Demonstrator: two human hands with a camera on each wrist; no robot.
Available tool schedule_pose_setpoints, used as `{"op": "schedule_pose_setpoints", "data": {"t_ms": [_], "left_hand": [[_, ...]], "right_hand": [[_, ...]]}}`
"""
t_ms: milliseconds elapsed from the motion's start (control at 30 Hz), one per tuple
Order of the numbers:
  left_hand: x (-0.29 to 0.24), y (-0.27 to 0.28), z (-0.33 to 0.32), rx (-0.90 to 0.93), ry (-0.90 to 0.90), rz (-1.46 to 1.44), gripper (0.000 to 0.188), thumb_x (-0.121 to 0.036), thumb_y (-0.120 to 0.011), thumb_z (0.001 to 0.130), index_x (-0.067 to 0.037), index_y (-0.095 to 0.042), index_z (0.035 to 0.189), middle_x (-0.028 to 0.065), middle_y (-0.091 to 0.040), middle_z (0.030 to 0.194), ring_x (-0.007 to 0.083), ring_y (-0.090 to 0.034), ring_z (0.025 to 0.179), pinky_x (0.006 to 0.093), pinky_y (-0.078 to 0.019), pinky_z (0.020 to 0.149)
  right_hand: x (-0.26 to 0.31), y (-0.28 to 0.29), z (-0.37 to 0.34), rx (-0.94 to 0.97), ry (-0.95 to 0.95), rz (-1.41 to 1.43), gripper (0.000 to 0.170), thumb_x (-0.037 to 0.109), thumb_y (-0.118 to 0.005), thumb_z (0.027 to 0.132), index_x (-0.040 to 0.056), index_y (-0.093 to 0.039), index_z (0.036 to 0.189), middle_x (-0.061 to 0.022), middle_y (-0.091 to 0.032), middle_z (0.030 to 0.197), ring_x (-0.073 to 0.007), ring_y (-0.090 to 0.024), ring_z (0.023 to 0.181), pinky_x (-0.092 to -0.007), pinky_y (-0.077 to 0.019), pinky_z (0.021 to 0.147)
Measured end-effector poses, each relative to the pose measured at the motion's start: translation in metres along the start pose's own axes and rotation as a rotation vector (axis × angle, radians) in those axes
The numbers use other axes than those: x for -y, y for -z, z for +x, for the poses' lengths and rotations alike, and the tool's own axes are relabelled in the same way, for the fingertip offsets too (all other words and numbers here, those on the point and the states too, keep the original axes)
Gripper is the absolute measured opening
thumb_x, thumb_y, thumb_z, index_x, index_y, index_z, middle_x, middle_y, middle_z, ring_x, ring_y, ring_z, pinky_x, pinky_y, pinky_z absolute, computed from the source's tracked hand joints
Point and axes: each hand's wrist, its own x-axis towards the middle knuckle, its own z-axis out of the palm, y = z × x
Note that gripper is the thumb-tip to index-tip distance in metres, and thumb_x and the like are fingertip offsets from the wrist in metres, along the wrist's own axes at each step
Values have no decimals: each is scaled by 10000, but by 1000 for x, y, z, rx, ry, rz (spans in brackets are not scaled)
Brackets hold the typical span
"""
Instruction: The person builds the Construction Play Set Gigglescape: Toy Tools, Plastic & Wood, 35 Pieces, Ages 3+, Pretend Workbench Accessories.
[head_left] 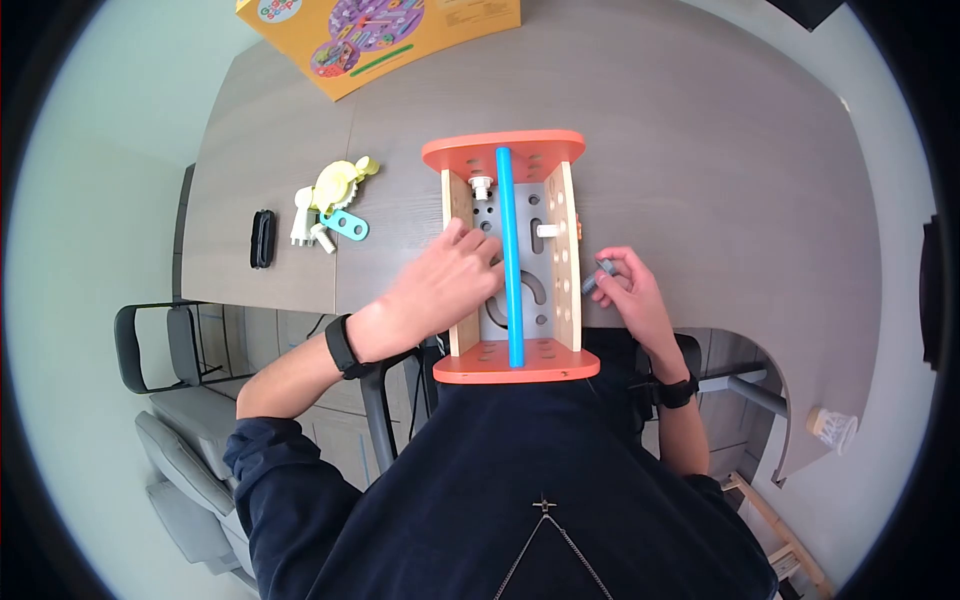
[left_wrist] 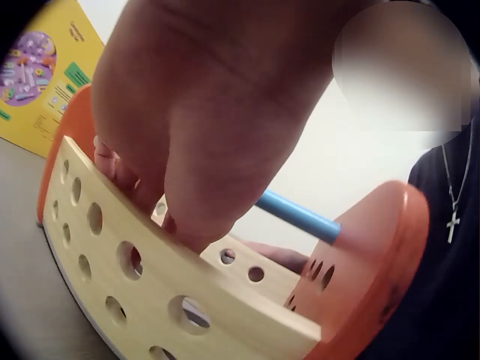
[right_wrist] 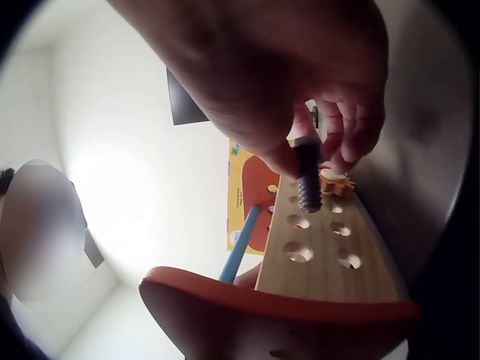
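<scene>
A wooden toy toolbox with orange end panels [head_left: 515, 368] stands in front of the person, a blue bar [head_left: 511, 260] running along its top. Over the left side panel [left_wrist: 150, 247] reaches the left hand [head_left: 445, 285], its fingers down inside the box; what they hold or touch is hidden. Outside the right side panel [right_wrist: 322, 259], the right hand [head_left: 637, 300] pinches a grey threaded toy bolt [right_wrist: 308, 180] between thumb and fingers, close to the panel's holes. An orange gear [right_wrist: 336, 182] sits on that panel's outer face, and a white peg [head_left: 547, 231] sticks inward from it.
Inside the box's far left corner is a white piece [head_left: 481, 187]. Left on the table lie a pale yellow toy piece [head_left: 335, 186], a teal strip with holes [head_left: 346, 225] and a black case [head_left: 263, 239]. A yellow carton [head_left: 400, 40] stands behind; a cup [head_left: 832, 428] is far right.
</scene>
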Motion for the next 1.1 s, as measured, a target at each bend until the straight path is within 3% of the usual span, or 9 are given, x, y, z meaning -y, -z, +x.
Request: {"op": "schedule_pose_setpoints", "data": {"t_ms": [100,200,400,500,667,800,967,1100], "left_hand": [[-5,-7,8,17,-33,-139,184,-196,-725,955,-90,-696,1102,73,-625,941,257,-655,962,407,-448,950],[-6,-12,17,-32,-40,-266,218,-195,-732,955,-75,-659,1121,96,-627,965,298,-670,944,428,-508,882],[-13,0,35,31,55,-670,348,-120,-771,931,-28,-538,1173,180,-668,1010,417,-700,916,497,-573,728],[-17,0,39,58,121,-786,386,-88,-781,925,-33,-503,1186,202,-679,993,425,-697,903,497,-563,748],[-21,-1,47,112,171,-849,340,-97,-801,921,-13,-525,1101,192,-669,946,412,-679,874,483,-540,742],[-22,1,53,159,192,-907,333,-121,-819,914,-2,-537,1047,185,-662,930,399,-674,870,475,-536,748],[-21,-5,52,167,223,-973,333,-138,-821,925,-5,-548,1061,180,-688,954,366,-689,874,458,-550,770],[-19,-4,55,203,260,-1027,349,-152,-829,925,-5,-551,1074,179,-715,959,347,-708,871,448,-570,782]], "right_hand": [[-8,-3,-1,-17,-32,41,269,132,-657,1072,14,-567,1297,-49,-718,1016,-111,-709,878,-267,-549,771],[-9,-4,-3,4,-44,24,275,135,-667,1068,3,-558,1283,-82,-750,1055,-132,-736,919,-279,-568,796],[-9,-6,-8,-28,3,-30,302,120,-702,1048,-11,-545,1271,-104,-770,1048,-132,-743,920,-282,-579,789],[-7,-8,-9,-39,2,-88,306,103,-705,1043,-16,-535,1268,-104,-771,1043,-127,-741,920,-282,-572,785],[-6,-12,-9,3,-4,-218,300,87,-694,1046,-9,-521,1271,-98,-772,1045,-130,-741,922,-291,-564,787],[0,-13,-16,82,12,-147,314,82,-668,1059,-2,-510,1318,-130,-763,1126,-156,-740,1015,-318,-567,858],[-3,-4,-18,131,30,-120,327,63,-613,1082,5,-493,1382,-178,-748,1225,-192,-724,1154,-346,-549,965],[-8,-2,-17,133,53,-157,313,50,-586,1092,12,-493,1389,-181,-750,1237,-204,-731,1147,-345,-548,963]]}}
